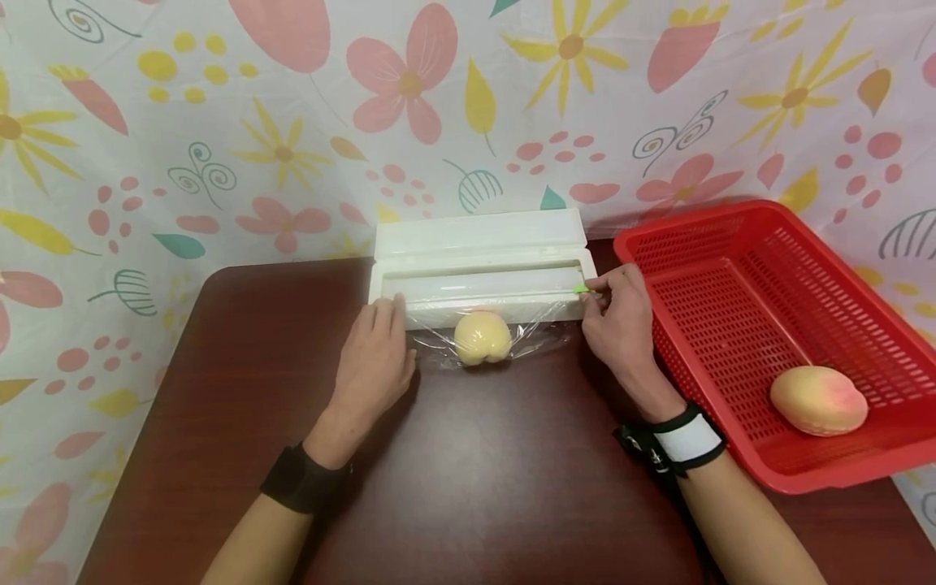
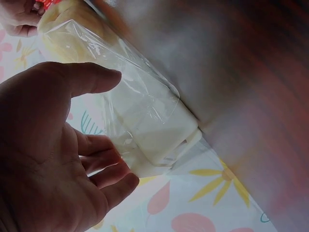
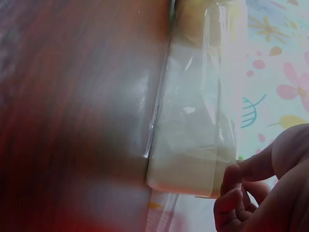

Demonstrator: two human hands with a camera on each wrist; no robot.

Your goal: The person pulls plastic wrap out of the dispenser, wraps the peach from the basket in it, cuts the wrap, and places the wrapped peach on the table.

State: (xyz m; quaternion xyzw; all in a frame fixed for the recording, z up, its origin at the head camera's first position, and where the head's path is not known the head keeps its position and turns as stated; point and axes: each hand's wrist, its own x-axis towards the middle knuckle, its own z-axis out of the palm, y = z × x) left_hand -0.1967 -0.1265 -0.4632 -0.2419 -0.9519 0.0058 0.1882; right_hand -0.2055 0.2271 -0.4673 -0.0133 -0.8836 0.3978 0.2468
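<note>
A white cling wrap box (image 1: 483, 313) stands with its lid raised, a roll of film (image 1: 483, 284) inside. Clear plastic wrap (image 1: 526, 340) stretches from its front over a pale yellow round fruit (image 1: 483, 337) on the table. My left hand (image 1: 376, 349) rests its nearly straight fingers on the box's left front corner; in the left wrist view the thumb stands apart from the fingers. At the right end, my right hand (image 1: 621, 321) pinches a small green slider (image 1: 580, 288) between thumb and forefinger. The fingertips partly hide it.
A red plastic basket (image 1: 731, 439) stands at the right, close beside my right hand and forearm. Inside it lies a yellow-pink peach-like fruit (image 1: 819, 400). Flower-patterned cloth (image 1: 292, 114) hangs behind the dark wooden table (image 1: 453, 487).
</note>
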